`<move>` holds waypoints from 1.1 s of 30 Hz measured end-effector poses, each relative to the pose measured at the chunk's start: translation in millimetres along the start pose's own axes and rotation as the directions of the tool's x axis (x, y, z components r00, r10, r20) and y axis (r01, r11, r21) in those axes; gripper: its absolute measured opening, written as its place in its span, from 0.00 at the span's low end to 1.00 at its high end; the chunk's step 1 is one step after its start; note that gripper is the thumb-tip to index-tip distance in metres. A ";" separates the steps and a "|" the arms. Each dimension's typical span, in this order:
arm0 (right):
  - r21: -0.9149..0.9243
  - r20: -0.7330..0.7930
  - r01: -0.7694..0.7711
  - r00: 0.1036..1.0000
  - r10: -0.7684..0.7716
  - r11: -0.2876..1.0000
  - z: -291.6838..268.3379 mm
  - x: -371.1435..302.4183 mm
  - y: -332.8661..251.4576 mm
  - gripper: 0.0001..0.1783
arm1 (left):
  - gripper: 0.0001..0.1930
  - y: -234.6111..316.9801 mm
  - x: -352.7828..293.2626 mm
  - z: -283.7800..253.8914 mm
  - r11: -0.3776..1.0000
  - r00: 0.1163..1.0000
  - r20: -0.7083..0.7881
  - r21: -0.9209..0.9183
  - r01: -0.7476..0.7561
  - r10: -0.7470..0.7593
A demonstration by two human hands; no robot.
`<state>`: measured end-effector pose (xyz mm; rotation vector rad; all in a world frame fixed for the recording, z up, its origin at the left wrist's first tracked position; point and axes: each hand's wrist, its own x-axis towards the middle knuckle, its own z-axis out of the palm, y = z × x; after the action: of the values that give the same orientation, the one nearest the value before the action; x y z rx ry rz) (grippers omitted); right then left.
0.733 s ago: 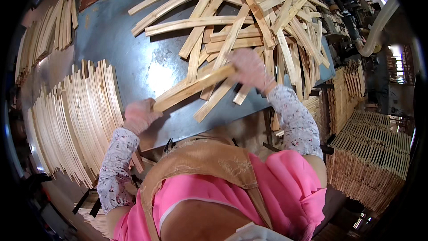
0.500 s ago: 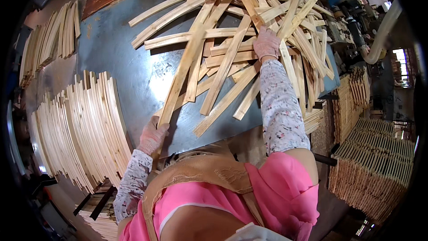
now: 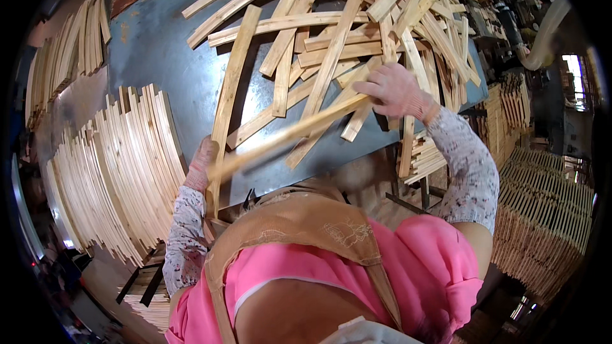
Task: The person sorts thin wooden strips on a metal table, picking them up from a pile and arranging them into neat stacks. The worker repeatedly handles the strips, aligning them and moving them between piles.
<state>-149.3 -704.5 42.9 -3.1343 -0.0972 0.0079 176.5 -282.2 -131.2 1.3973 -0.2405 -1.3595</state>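
My left hand [image 3: 203, 164], in a thin pinkish glove, is closed round the near end of a long flat wooden slat [image 3: 233, 83] at the front left of the metal table [image 3: 148, 44]. My right hand [image 3: 394, 92], gloved the same way, grips the far end of a second wooden slat [image 3: 287, 132], smeared by motion. That slat slants across in front of me, its other end beside my left hand; I cannot tell whether they touch. Just beyond my right hand lies a jumbled pile of loose slats [image 3: 331, 57].
Neat rows of slats [image 3: 115, 178] stand at the left, with another bundle [image 3: 67, 57] farther back. On the right are machinery with a pale hose [image 3: 548, 38] and a tall stack of slats [image 3: 542, 216]. More slats [image 3: 424, 158] lie beneath the table's right edge.
My right hand has come from the pile toward me and rightward, now bringing a slat. My left hand has shifted slightly left and away from me, and its slat has swung left off the pile.
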 end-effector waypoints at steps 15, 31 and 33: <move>0.034 -0.078 -0.389 0.917 0.390 0.921 101.8 124.3 -32.4 0.36 | 0.40 -70.4 -54.8 39.1 0.839 0.993 0.077 0.544 0.030 -0.085; 0.531 -0.324 -0.746 0.259 0.910 0.402 207.5 134.7 -114.1 0.45 | 0.43 -63.9 -51.5 83.8 0.310 0.990 -0.137 0.940 0.144 -0.044; 0.713 -0.074 -0.697 0.038 0.997 0.080 196.1 143.7 -101.9 0.46 | 0.43 -74.5 -58.3 58.7 0.506 0.993 -0.115 0.858 0.092 0.015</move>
<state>-13.2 -592.7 -153.3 -1.8719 1.6446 -0.7611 72.7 -242.6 -139.3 2.3216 -0.9355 -1.2109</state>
